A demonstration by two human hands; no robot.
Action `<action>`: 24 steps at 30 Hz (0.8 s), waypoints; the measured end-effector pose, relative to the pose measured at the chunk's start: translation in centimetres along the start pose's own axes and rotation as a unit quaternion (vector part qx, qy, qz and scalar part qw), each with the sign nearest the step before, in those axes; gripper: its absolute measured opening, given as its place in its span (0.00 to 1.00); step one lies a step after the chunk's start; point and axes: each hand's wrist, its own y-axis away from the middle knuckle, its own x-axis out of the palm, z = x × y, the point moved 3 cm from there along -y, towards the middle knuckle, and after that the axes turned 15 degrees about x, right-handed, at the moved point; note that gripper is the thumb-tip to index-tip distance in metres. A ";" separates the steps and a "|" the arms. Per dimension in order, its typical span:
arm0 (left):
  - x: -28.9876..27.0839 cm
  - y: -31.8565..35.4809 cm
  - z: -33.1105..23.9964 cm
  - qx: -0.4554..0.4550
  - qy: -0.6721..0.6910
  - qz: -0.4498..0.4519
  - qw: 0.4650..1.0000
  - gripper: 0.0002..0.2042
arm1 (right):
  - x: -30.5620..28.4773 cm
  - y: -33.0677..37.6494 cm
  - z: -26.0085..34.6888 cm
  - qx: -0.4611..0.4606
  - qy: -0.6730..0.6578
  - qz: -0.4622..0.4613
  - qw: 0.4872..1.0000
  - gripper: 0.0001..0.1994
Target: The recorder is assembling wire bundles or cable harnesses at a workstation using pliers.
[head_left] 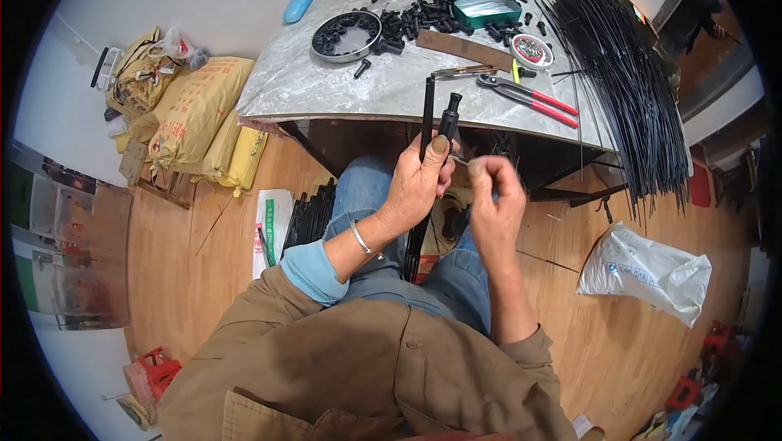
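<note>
Seated view over our lap: our left hand (419, 184) is closed around thin black rods (427, 115) and a black plastic fitting (450, 112), held upright just below the worktop (326, 83) edge. Our right hand (491, 188) is pinched shut beside it; what it grips is too small to tell. Red-handled pliers (529, 97) lie on the worktop above.
</note>
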 end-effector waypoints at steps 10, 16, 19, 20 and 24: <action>0.6 0.4 0.6 -0.009 0.016 0.009 1.000 0.20 | 0.7 -0.7 -3.0 0.206 -0.211 0.246 0.923 0.07; 1.0 0.5 -0.6 -0.003 0.022 0.077 0.997 0.19 | -4.2 -7.8 -1.5 0.095 0.050 0.166 0.980 0.09; 0.7 0.1 -0.3 -0.026 0.079 0.091 0.992 0.21 | -6.4 -13.7 -1.7 -0.151 0.314 -0.070 0.935 0.08; 0.6 0.2 -0.1 -0.032 0.106 0.100 0.989 0.23 | -6.7 -15.0 -2.2 -0.160 0.374 -0.079 0.910 0.09; -0.8 0.6 0.0 -0.041 0.104 0.078 0.991 0.23 | -5.8 -16.1 -3.5 -0.223 0.498 -0.033 0.837 0.11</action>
